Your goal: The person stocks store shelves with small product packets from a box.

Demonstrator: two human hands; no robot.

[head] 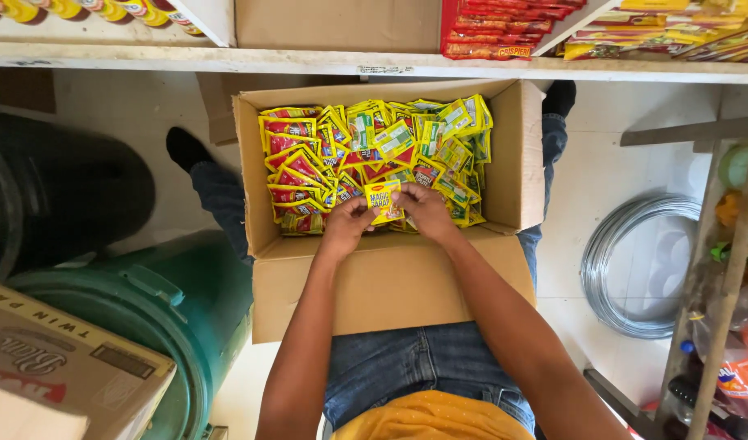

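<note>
- Left hand (347, 222) and right hand (423, 210): both pinched shut on one small yellow sachet (384, 200), held between them.
- Held just above the near edge of the sachet pile (374, 155), yellow and red packets filling an open cardboard box (390, 281).
- Box resting on a denim-clad lap.
- Green lidded bin (174, 318) at left, coil of wire (630, 269) at right, stocked shelf (374, 61) above.

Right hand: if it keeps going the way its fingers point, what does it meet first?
The right hand points toward the left hand, both pinching a small yellow sachet. Going on, it would likely meet the left hand's fingers first, though depth is unclear.
</note>
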